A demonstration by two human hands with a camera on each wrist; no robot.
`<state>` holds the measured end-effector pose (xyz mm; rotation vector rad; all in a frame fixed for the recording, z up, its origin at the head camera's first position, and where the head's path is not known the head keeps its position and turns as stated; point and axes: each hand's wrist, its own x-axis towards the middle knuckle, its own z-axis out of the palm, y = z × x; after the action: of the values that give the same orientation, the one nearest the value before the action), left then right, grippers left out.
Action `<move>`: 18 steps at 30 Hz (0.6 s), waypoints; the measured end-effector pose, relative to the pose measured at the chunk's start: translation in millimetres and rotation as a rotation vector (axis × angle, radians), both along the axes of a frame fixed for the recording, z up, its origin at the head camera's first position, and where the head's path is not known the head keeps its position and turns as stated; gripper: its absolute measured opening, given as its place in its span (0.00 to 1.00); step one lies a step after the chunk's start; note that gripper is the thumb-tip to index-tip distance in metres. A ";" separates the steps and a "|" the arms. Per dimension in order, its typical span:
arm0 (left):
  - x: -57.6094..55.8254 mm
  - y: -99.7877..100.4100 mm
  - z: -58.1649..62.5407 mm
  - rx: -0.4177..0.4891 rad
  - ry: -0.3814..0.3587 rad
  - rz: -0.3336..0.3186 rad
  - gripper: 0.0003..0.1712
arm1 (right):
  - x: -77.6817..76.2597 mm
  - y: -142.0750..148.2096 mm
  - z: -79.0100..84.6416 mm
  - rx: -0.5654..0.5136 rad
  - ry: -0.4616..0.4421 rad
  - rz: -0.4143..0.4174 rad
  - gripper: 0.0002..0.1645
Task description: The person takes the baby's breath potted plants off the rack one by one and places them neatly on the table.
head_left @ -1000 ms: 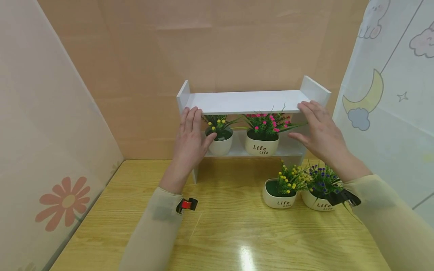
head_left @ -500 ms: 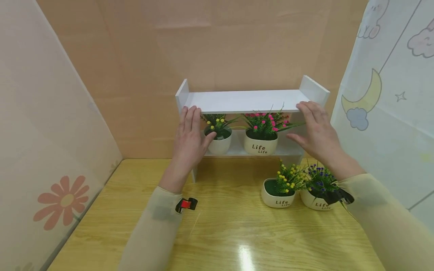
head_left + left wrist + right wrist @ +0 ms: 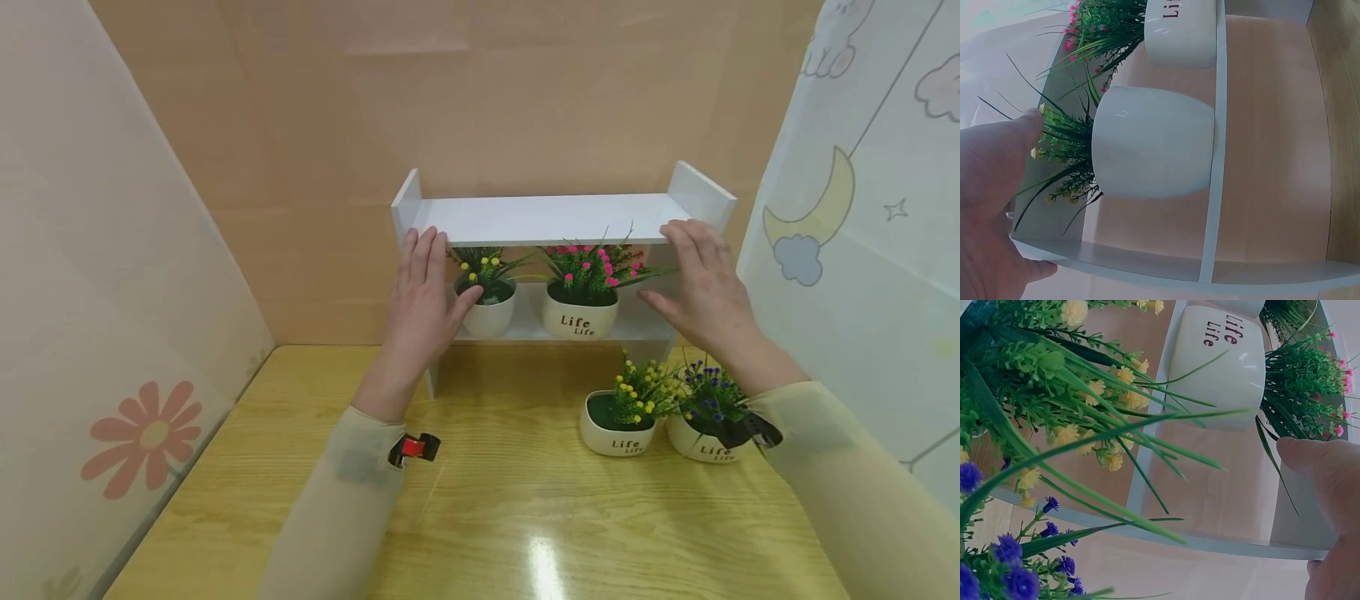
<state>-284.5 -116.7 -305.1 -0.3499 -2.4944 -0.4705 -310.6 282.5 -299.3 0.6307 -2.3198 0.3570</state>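
A white two-tier shelf (image 3: 547, 218) stands against the back wall. My left hand (image 3: 420, 304) rests its fingers on the shelf's front left corner, thumb spread apart. At the front right corner, my right hand (image 3: 708, 296) touches the upper board with its fingertips. On the lower board sit a white pot with yellow flowers (image 3: 491, 318), partly behind my left thumb, and a pot with pink flowers (image 3: 581, 319) lettered "Life". The left wrist view shows the yellow-flowered pot's plain white side (image 3: 1154, 144). In the right wrist view my right thumb (image 3: 1310, 456) is near the pink flowers.
On the wooden table (image 3: 480, 500), a pot with yellow flowers (image 3: 618, 435) and a pot with purple flowers (image 3: 701, 442) stand side by side at the shelf's right front, below my right forearm. Patterned cloth walls flank the table left and right.
The view shifts slightly. Both hands stay at the shelf's front corners, and the shelf and pots keep their places.
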 end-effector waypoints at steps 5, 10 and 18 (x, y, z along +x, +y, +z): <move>2.3 1.2 -0.5 0.024 0.010 -0.008 0.58 | -0.6 -0.4 -0.8 0.002 0.006 -0.001 0.62; 5.6 2.3 -5.1 0.078 0.047 -0.050 0.58 | -0.2 -1.0 -1.1 0.003 0.002 -0.014 0.63; 10.4 2.1 -16.0 0.144 0.120 -0.111 0.60 | 0.5 -2.3 -1.0 -0.003 0.000 -0.021 0.63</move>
<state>-274.1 -114.6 -321.1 -0.4476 -2.3182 -0.6515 -310.1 280.2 -300.3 0.6040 -2.3245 0.3503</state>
